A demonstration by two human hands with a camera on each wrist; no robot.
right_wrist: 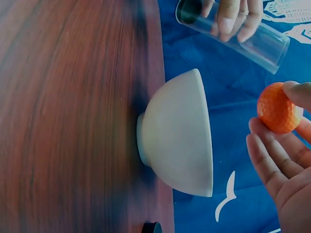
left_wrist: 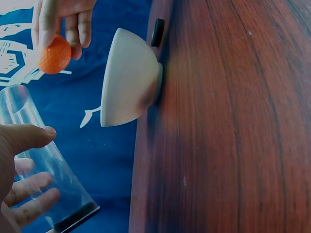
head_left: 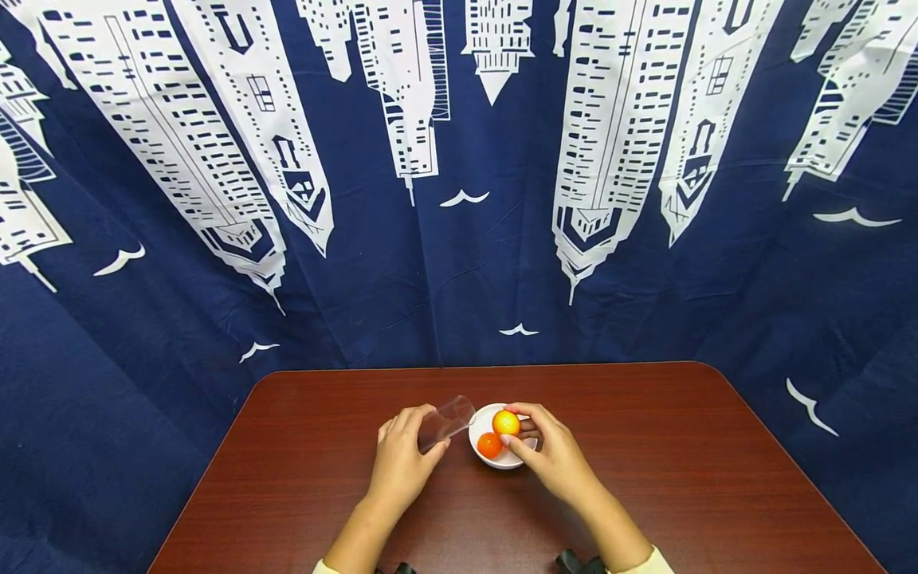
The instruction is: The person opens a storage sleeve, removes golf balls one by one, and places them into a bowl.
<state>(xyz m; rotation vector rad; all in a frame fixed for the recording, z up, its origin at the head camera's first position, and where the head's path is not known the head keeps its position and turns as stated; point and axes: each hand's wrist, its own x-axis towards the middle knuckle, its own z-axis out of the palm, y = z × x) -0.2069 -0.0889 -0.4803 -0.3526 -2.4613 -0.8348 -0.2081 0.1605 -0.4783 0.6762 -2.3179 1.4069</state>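
My left hand (head_left: 403,458) grips a clear plastic tube (head_left: 452,418) from its side, tilted, its clear rim end toward the bowl. At the tube's other end is a black base (left_wrist: 77,217). My right hand (head_left: 555,454) pinches an orange golf ball (right_wrist: 278,108) between thumb and fingers, above the white bowl (left_wrist: 129,80). A second orange ball (head_left: 490,445) lies inside the bowl, seen only in the head view. In both wrist views, tube and held ball are higher than the bowl's rim, with a gap between them.
The bowl stands on a reddish-brown wooden table (head_left: 323,414). A small black object (left_wrist: 158,32) sits on the table past the bowl, on the right-hand side. Behind the table hangs a dark blue cloth (head_left: 402,319) printed with white buildings and birds.
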